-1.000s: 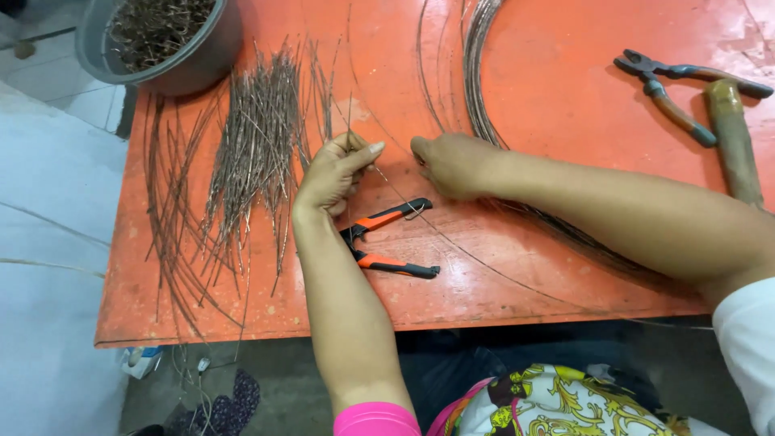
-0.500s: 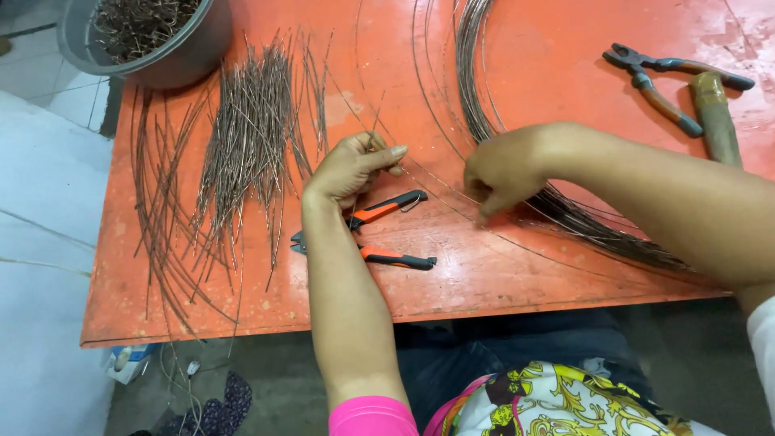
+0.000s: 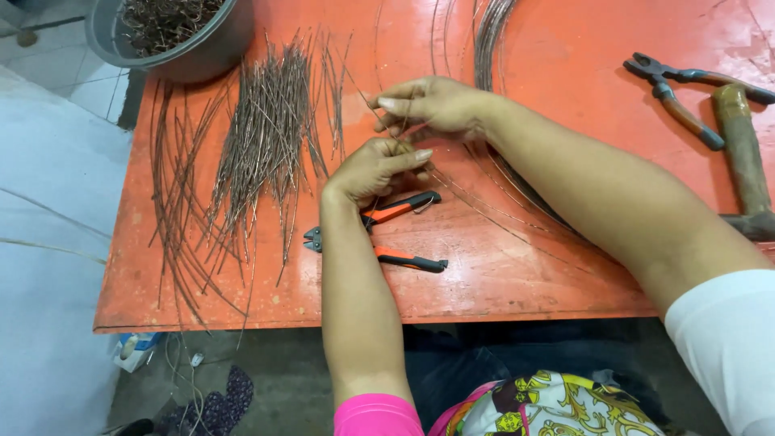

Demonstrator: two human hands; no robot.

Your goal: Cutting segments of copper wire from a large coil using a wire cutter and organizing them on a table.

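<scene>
My left hand (image 3: pixel 373 165) and my right hand (image 3: pixel 428 106) meet near the middle of the orange table (image 3: pixel 525 266), both pinching a thin wire (image 3: pixel 476 206) that trails off to the right. The right hand sits just above the left, fingers closed on the wire's end. Orange-handled cutters (image 3: pixel 387 234) lie open on the table directly below my left hand. A pile of cut wire pieces (image 3: pixel 258 153) lies to the left of both hands.
A grey bucket (image 3: pixel 173 32) of wire bits stands at the table's back left corner. A wire coil (image 3: pixel 492 32) curves across the back. Pliers (image 3: pixel 678 93) and a wooden-handled hammer (image 3: pixel 743 153) lie at the right. Long bent wires (image 3: pixel 173 226) hang over the left edge.
My right hand has moved left from the coil to join my left hand, which lifted slightly; both now pinch the wire together.
</scene>
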